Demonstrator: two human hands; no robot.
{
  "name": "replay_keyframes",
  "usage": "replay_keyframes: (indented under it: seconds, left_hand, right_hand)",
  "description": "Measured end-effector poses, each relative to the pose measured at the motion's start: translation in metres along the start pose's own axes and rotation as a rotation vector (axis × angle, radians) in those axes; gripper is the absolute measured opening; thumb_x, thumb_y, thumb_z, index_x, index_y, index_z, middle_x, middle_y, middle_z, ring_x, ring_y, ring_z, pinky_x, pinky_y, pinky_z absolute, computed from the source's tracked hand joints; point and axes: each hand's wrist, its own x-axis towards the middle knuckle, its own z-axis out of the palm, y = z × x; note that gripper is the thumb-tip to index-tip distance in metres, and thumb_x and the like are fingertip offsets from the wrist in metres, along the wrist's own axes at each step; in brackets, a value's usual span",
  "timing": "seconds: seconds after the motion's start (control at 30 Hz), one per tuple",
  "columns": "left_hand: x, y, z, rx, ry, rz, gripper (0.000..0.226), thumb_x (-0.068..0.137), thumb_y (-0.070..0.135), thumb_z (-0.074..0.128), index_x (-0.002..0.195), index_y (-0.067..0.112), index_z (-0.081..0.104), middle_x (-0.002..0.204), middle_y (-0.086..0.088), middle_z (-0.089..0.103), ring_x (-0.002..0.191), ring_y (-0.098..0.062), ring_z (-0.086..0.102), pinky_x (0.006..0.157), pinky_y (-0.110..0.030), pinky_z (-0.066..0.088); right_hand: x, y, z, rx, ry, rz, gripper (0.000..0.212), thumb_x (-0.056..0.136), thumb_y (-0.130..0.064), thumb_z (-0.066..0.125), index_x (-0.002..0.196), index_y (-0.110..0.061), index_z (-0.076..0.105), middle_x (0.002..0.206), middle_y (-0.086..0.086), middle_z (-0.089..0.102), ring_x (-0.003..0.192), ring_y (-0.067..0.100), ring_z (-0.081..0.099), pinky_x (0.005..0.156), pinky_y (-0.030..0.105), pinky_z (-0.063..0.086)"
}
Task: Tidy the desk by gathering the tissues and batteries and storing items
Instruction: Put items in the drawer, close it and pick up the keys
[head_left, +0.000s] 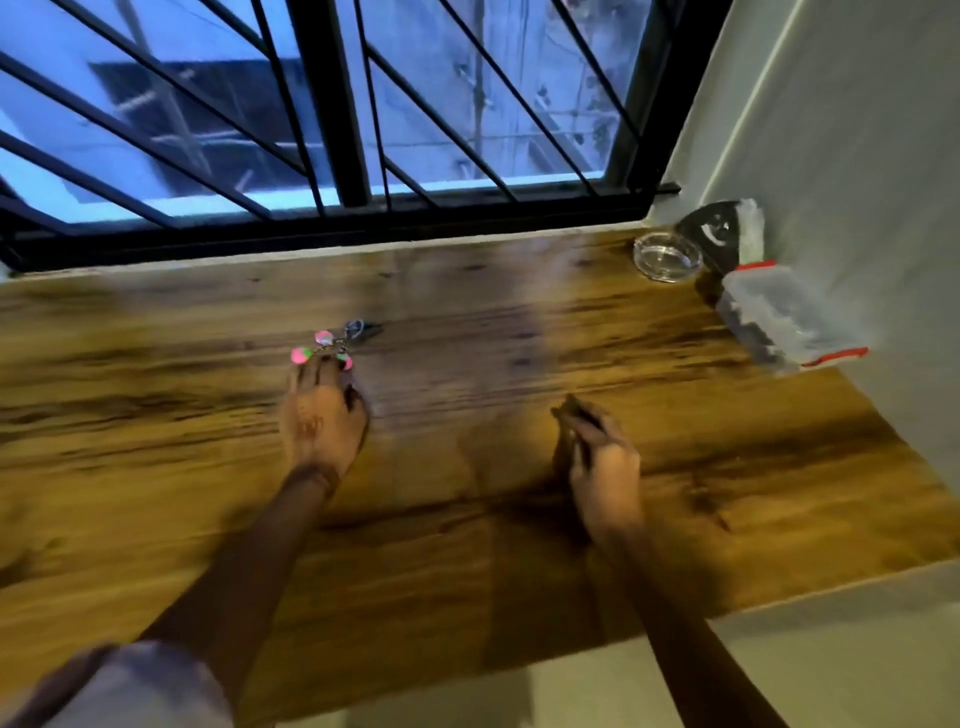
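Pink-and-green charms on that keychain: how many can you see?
3. One charm farthest from the person, one left of the left hand fingertips, one partly under them. More may be hidden.

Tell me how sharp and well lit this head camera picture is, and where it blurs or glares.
Head view: dim, warm light on the wooden desk, cold blue daylight through the barred window. A pale sheen runs down the desk's middle. Motion blur softens both hands, the left hand at the pink keychain, the right hand. Wide-angle bending tilts the wall and the plastic box.
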Motion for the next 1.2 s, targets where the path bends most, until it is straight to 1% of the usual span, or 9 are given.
replay_keyframes:
  seconds: [0.13,0.2,0.3,0.4,0.57,0.7,0.83,1.03,1.2]
  left_hand:
    - [0.054,-0.008,0.019,0.116,-0.128,-0.050,0.054,0.088,0.034,0.051,0.131,0.003,0.040,0.131,-0.021,0.045,0.120,-0.037,0.039,0.101,-0.045,0.035]
    - [0.070,-0.010,0.029,0.149,-0.176,-0.064,0.055,0.089,0.039,0.047,0.132,0.005,0.038,0.134,-0.020,0.043,0.122,-0.037,0.037,0.102,-0.047,0.034]
    - [0.075,-0.006,0.034,0.151,-0.122,-0.119,0.037,0.090,0.030,0.049,0.117,0.005,0.052,0.121,-0.021,0.056,0.113,-0.038,0.048,0.096,-0.045,0.040]
    - [0.070,-0.002,0.032,0.126,-0.007,-0.128,0.022,0.089,0.016,0.051,0.105,0.001,0.058,0.104,-0.025,0.063,0.098,-0.040,0.057,0.082,-0.045,0.050]
    - [0.064,-0.008,0.024,0.051,0.028,-0.137,0.021,0.086,0.012,0.053,0.102,0.004,0.064,0.101,-0.025,0.066,0.099,-0.041,0.058,0.082,-0.043,0.049]
    - [0.053,-0.017,0.016,-0.163,0.064,-0.205,0.019,0.084,0.011,0.054,0.097,0.006,0.066,0.101,-0.021,0.068,0.096,-0.038,0.061,0.080,-0.040,0.048]
    - [0.038,-0.023,-0.004,-0.493,0.092,-0.292,0.017,0.085,0.001,0.055,0.100,-0.003,0.061,0.096,-0.018,0.067,0.093,-0.030,0.062,0.077,-0.031,0.044]
    - [-0.010,-0.048,-0.056,-0.823,0.177,-0.387,0.019,0.094,0.021,0.046,0.104,0.006,0.052,0.091,-0.009,0.064,0.081,-0.025,0.062,0.072,-0.030,0.050]
    - [-0.072,-0.109,-0.111,-0.960,0.246,-0.399,0.008,0.096,0.021,0.043,0.097,0.014,0.048,0.093,-0.012,0.061,0.085,-0.024,0.058,0.067,-0.027,0.046]
  right_hand:
    - [0.013,-0.018,0.023,-0.001,-0.027,-0.073,0.030,0.085,0.006,0.051,0.110,-0.002,0.065,0.128,0.017,0.055,0.122,0.030,0.049,0.100,0.009,0.019]
    - [0.016,-0.021,0.030,-0.013,-0.071,-0.089,0.028,0.085,0.004,0.053,0.111,-0.001,0.064,0.128,0.015,0.055,0.123,0.029,0.048,0.103,0.016,0.025]
    - [0.015,-0.023,0.035,-0.009,-0.087,-0.131,0.031,0.083,0.006,0.055,0.111,-0.002,0.064,0.126,0.014,0.057,0.122,0.029,0.049,0.105,0.026,0.028]
    - [0.012,-0.025,0.038,-0.019,-0.131,-0.137,0.032,0.086,0.004,0.053,0.115,-0.005,0.062,0.130,0.011,0.054,0.127,0.024,0.044,0.106,0.025,0.028]
    - [0.009,-0.037,0.044,0.006,-0.127,-0.144,0.029,0.086,0.004,0.054,0.112,-0.004,0.064,0.125,0.014,0.058,0.120,0.028,0.050,0.102,0.028,0.035]
    - [0.003,-0.057,0.048,0.041,-0.131,-0.152,0.025,0.087,0.001,0.053,0.110,-0.001,0.064,0.125,0.012,0.057,0.121,0.026,0.050,0.103,0.032,0.042]
    - [-0.010,-0.085,0.050,0.058,-0.123,-0.156,0.027,0.090,-0.003,0.049,0.114,-0.005,0.063,0.127,0.009,0.056,0.121,0.021,0.048,0.101,0.021,0.034]
    - [-0.053,-0.136,0.063,0.094,-0.095,-0.198,0.029,0.088,0.000,0.052,0.113,-0.006,0.064,0.127,0.010,0.056,0.121,0.022,0.050,0.104,0.020,0.034]
    - [-0.121,-0.194,0.083,0.278,-0.097,-0.201,0.024,0.089,0.000,0.052,0.110,-0.003,0.064,0.123,0.010,0.056,0.110,0.010,0.053,0.092,-0.004,0.027]
